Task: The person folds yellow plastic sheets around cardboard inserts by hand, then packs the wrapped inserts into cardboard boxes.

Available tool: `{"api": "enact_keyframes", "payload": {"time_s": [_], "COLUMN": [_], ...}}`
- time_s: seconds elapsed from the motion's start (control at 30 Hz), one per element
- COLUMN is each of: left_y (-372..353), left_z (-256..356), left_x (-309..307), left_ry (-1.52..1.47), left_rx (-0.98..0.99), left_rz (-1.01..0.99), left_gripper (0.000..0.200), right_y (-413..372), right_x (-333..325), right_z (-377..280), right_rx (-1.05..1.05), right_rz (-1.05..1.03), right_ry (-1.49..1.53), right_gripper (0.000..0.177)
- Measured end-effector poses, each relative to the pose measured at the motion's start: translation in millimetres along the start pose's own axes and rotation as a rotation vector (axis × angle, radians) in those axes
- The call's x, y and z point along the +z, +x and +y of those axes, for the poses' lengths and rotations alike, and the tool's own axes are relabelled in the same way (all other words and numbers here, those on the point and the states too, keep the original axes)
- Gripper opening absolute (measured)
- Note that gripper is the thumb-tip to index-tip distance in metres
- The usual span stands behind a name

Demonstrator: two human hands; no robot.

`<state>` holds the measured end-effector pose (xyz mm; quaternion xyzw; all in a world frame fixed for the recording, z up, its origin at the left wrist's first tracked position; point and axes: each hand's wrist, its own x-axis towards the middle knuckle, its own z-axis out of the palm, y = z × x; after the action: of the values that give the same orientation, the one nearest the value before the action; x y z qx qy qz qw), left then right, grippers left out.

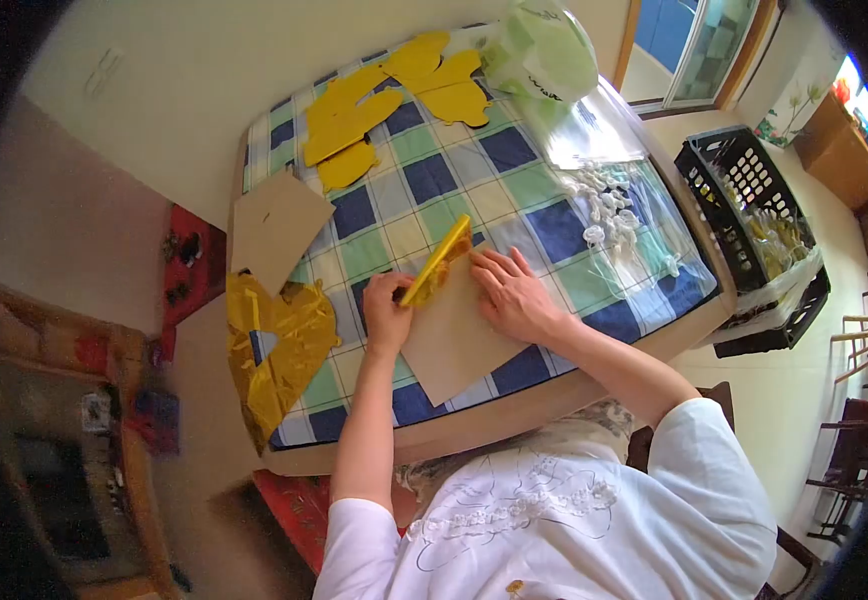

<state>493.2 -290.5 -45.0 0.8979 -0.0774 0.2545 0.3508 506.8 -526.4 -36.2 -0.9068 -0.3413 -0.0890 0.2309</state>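
Note:
In the head view my left hand (387, 312) is closed on the lower end of a shiny gold foil-like piece (441, 262), which is tilted up and seen nearly edge-on. Under it lies a sheet of brown cardboard (454, 350), angled toward the table's front edge. My right hand (521, 300) lies on the cardboard's right part with its fingers stretched out, their tips close to the gold piece. The thumb side of my left hand is partly hidden by the gold piece.
Several yellow cut-out shapes (354, 120) lie at the back on the checked tablecloth (429, 178). Another brown cardboard sheet (279, 228) and crinkled gold foil (284, 365) are at left. White corded pieces (609, 215) and a clear plastic bag (594, 135) lie right, beside black crates (744, 190).

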Motion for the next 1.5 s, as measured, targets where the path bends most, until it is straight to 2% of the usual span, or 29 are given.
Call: {"api": "enact_keyframes", "payload": {"time_s": [0.13, 0.2, 0.3, 0.43, 0.53, 0.63, 0.73, 0.83, 0.87, 1.07, 1.23, 1.33, 1.43, 1.5], "left_y": [3, 2, -2, -4, -2, 9, 22, 15, 11, -5, -11, -11, -10, -11], "left_z": [0, 8, 7, 4, 9, 16, 40, 41, 39, 47, 44, 41, 46, 44], "left_x": [-8, -12, -13, -15, -21, -23, -5, 19, 21, 14, 17, 17, 16, 15], "left_ry": [0.068, 0.124, 0.202, 0.275, 0.273, 0.275, 0.063, -0.019, 0.035, 0.184, 0.235, 0.245, 0.259, 0.194], "left_rx": [0.222, 0.242, 0.261, 0.345, 0.356, 0.211, 0.022, 0.119, 0.105, 0.258, 0.308, 0.32, 0.318, 0.288], "left_rz": [-0.062, -0.078, -0.11, -0.159, -0.178, -0.348, -0.286, -0.373, -0.484, -0.566, -0.561, -0.562, -0.577, -0.534], "left_gripper": [0.019, 0.018, 0.016, 0.014, 0.011, 0.014, 0.024, 0.037, 0.046, 0.051, 0.054, 0.056, 0.055, 0.052], "right_y": [2, 3, 2, 1, 0, 0, -1, -3, -6, -19, -16, -8, 8, 18], "right_x": [0, -7, -21, -16, -15, -16, -17, -11, -11, -13, -14, -19, -20, -10], "right_z": [9, 25, 31, 33, 31, 28, 28, 33, 34, 25, 32, 51, 36, 16], "right_rx": [-0.059, -0.112, -0.144, -0.099, -0.088, -0.065, -0.074, -0.084, -0.079, -0.042, -0.087, -0.08, 0.101, -0.052], "right_rz": [-0.013, -0.073, -0.047, -0.031, -0.043, -0.047, -0.049, -0.029, -0.042, -0.055, -0.067, -0.141, -0.09, 0.015], "right_ry": [0.126, 0.217, 0.137, 0.124, 0.064, 0.051, 0.04, 0.047, 0.032, -0.048, 0.007, 0.286, 0.349, 0.17], "right_gripper": [0.037, 0.035, 0.035, 0.046, 0.048, 0.048, 0.049, 0.05, 0.051, 0.057, 0.057, 0.054, 0.049, 0.046]}}
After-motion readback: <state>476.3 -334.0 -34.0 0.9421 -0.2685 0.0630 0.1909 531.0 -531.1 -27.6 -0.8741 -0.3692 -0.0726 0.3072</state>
